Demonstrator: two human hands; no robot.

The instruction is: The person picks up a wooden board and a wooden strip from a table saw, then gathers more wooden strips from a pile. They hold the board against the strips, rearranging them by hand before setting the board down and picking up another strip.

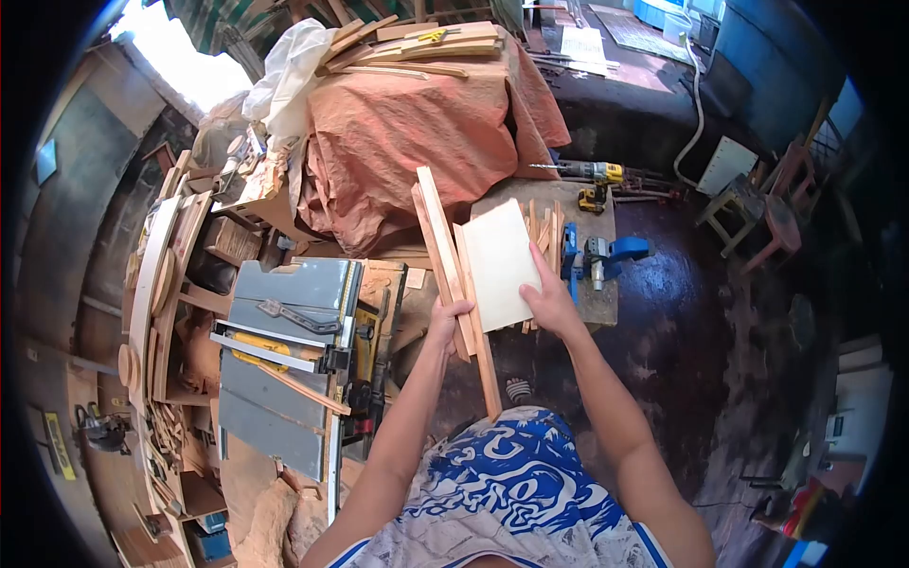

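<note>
My left hand [449, 322] is closed around several long, narrow wooden strips [440, 237], which point away from me at a slant. One strip reaches down near my lap. My right hand [552, 301] grips the right edge of a pale rectangular board [497, 265], thumb on its face. The board lies against the strips on its left. Beyond it, more thin wooden sticks [544, 227] rest on a low work surface [598, 305], beside a blue clamp-like tool [571, 251].
A grey table saw [275, 417] stands at the left. Ahead, an orange cloth [398, 142] covers a pile topped with planks [426, 47]. A yellow drill [602, 171] lies beyond the blue tools. Stools [734, 216] stand at the right.
</note>
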